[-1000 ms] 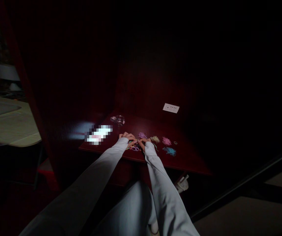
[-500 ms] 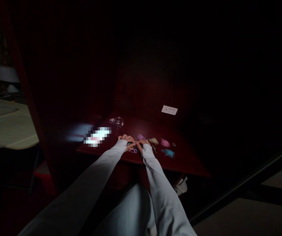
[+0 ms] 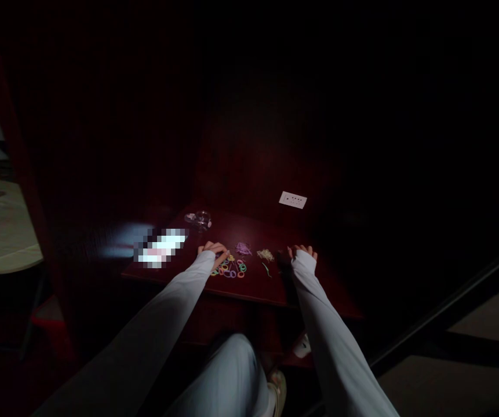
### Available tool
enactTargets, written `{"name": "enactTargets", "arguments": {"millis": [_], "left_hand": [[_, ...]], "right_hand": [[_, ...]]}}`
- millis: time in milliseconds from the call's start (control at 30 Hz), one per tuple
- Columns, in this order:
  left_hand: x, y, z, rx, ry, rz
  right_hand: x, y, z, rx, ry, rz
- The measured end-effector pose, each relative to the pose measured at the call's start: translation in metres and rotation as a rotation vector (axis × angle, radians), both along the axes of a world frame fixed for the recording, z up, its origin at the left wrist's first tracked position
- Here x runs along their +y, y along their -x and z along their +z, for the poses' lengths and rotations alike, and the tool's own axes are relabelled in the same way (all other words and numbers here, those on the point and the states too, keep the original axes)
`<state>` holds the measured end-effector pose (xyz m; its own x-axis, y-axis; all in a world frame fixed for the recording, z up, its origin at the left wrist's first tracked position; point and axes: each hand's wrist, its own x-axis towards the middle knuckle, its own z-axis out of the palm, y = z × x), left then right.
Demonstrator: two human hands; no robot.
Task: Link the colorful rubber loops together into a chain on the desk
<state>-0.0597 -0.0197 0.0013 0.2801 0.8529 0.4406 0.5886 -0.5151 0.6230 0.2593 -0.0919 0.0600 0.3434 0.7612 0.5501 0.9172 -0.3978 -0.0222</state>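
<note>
Small coloured elastic bands (image 3: 241, 268), in loops of several colours, lie scattered on the dark red desk. My left hand (image 3: 212, 251) is at their left side, its fingers bent with thumb and forefinger close together; what is between them is too small to tell. Well to the right, my right hand (image 3: 303, 253) rests low over the desk, fingers a little apart, covering the place of the pink and blue piles. Between the hands are a purple pile (image 3: 243, 249) and a cream pile (image 3: 265, 255) of thin bands. One green strip (image 3: 267, 269) lies in front of the cream pile.
A bright blurred-out screen (image 3: 162, 248) is at the desk's left. Behind it stands a clear container (image 3: 203, 220). A white socket plate (image 3: 293, 200) is on the back wall. Dark panels enclose the desk (image 3: 249, 289); a pale table (image 3: 1, 231) stands outside at left.
My hands were together over the loops; now they are apart. My right hand has moved right, over the pink and blue piles, and my left slightly left, uncovering the loops. The view has shifted slightly.
</note>
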Motion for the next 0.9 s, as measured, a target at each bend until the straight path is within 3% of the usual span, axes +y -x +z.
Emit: {"name": "enactTargets", "arguments": {"millis": [100,200,300,400,467,600,767,900], "left_hand": [[0.000,0.000,-0.001,-0.021,-0.001,-0.001],[0.000,-0.001,-0.002,-0.034,-0.012,0.001],[0.000,-0.001,-0.001,-0.031,-0.015,0.011],[0.001,0.000,-0.001,-0.007,-0.009,0.011],[0.002,0.000,-0.001,0.010,-0.004,0.000],[0.002,0.000,-0.001,0.031,-0.015,-0.003],[0.000,0.000,-0.001,0.072,-0.036,-0.025],[-0.003,0.000,0.000,0.115,-0.045,-0.058]], "right_hand": [[-0.002,-0.007,-0.006,0.012,0.041,-0.073],[-0.001,0.015,-0.011,0.107,0.023,-0.067],[0.002,0.059,-0.012,0.216,0.101,0.144],[0.005,0.107,-0.013,0.191,0.158,0.416],[0.006,0.133,-0.015,0.163,0.166,0.464],[0.005,0.159,-0.025,0.114,0.154,0.435],[0.005,0.159,-0.043,0.135,0.069,0.342],[0.007,0.157,-0.048,0.147,0.066,0.351]]}}
